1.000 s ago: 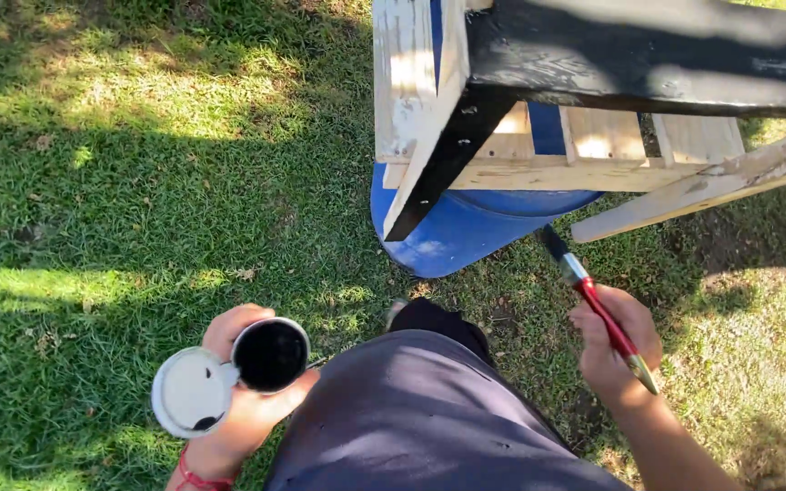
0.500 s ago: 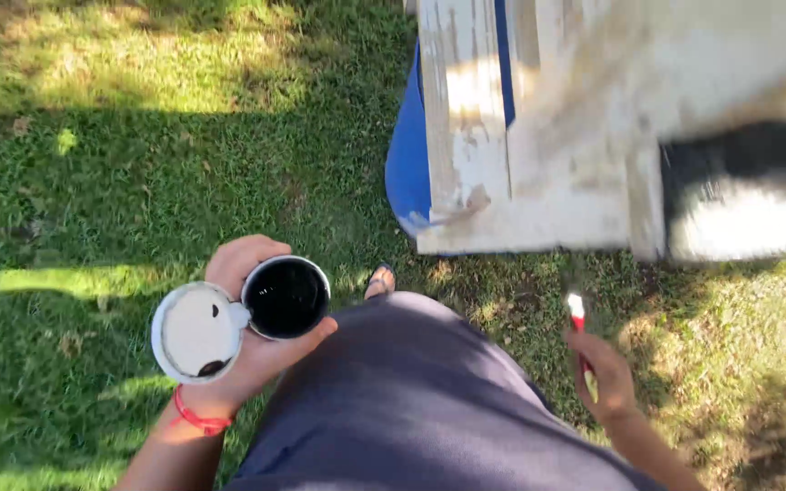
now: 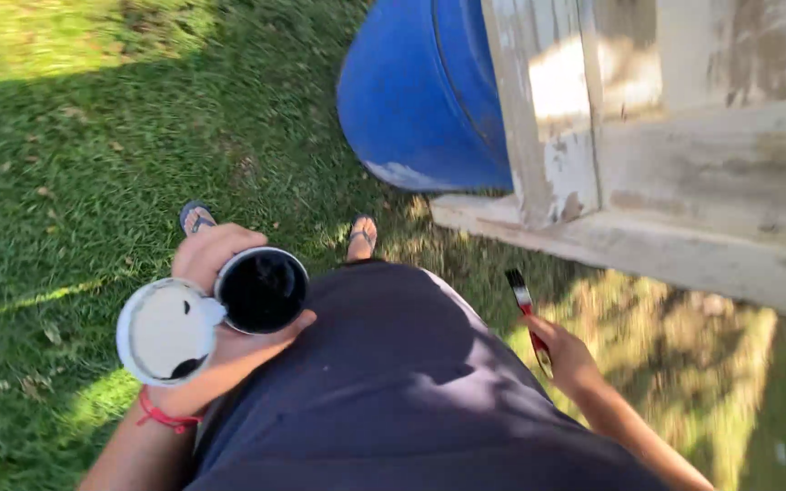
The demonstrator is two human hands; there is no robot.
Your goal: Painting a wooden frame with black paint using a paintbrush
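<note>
Head view, the only one. We look straight down at our own body in dark clothing (image 3: 393, 391), standing on grass (image 3: 75, 155), sandalled feet (image 3: 363, 235) just showing past the hem.

Left hand (image 3: 216, 314): wrapped tight round an open can of black paint (image 3: 262, 291), fingers curled on the far side, thumb on the near rim. The same hand pins the white lid (image 3: 167, 330) against the can's left side, inner face up with a dark smear near its lower edge. Red band (image 3: 161, 415) on that wrist. Can is held level, just in front of the belly.

Right hand (image 3: 568, 356): closed on the red handle of a paintbrush (image 3: 524, 305), well to the right of the can, dark bristle end pointing away from the body. Whether the bristles are loaded we cannot tell; too blurred.

Beyond the can and to its right: a blue barrel (image 3: 420, 100) on the grass, and a pale, weathered wooden structure (image 3: 675, 164) resting against or over it. The boards in view look bare of black paint.

Step, as we judge it: between strokes, brush away from the wood, paint supply held ready. Next move would call for bringing the brush across to the can's mouth, dipping only the tip, keeping the can level so nothing slops onto the clothing, then reaching up to the wood.
</note>
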